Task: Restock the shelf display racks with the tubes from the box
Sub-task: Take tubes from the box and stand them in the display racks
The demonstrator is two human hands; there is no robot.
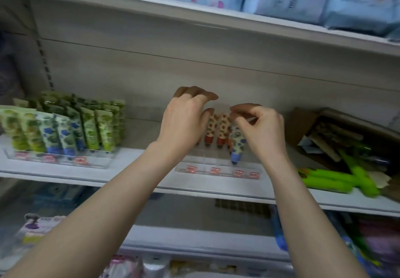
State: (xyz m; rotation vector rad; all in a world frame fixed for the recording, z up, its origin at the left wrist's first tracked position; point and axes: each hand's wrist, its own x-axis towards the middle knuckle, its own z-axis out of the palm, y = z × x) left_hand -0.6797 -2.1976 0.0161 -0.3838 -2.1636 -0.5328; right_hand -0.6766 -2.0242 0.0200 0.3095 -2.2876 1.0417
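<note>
Pinching the crimped end of a white, blue-capped tube with blueberry print [237, 142] in my right hand [264, 130], I hold it upright at the 3 o'clock end of the clear acrylic rack [216, 170], just beside two orange-capped tubes [216, 130]. My left hand [184, 123] hovers at their 9 o'clock, grip loosely curled and empty. The brown cardboard box [303, 124] lies at 3 o'clock on the white shelf [134, 176].

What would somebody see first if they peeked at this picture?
Two hands meet in the middle: the right hand pinches a blue-capped tube at the clear rack, and the left hand curls over the orange tubes. On the left stand rows of green tubes, and on the right an open box spills bright green tubes.
</note>
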